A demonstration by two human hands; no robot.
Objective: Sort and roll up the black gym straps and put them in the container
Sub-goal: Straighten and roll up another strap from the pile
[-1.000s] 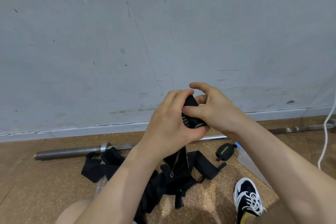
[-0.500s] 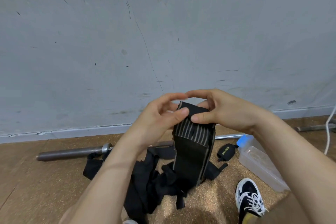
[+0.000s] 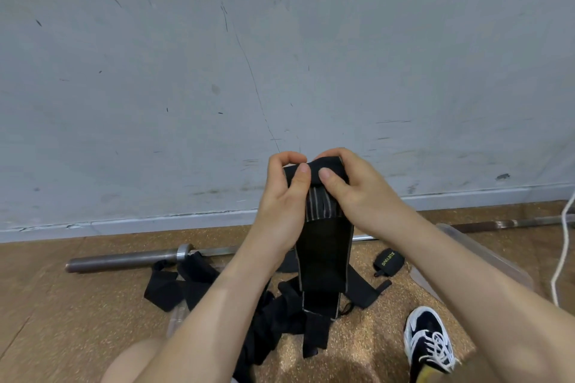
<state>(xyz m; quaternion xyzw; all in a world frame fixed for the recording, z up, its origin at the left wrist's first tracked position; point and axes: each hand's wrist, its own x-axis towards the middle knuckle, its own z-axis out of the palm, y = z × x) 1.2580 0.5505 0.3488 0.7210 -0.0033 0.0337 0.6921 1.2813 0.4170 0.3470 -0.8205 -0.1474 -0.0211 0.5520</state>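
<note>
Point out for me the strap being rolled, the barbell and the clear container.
strap being rolled [image 3: 323,258]: head view, on its hanging black middle.
barbell [image 3: 124,259]: head view, on the thick left sleeve.
clear container [image 3: 485,253]: head view, on its rim beside the right forearm.

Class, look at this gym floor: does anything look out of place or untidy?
Yes. Loose black straps lie tangled in a heap on the floor, beside the barbell; one small rolled strap sits apart.
</note>
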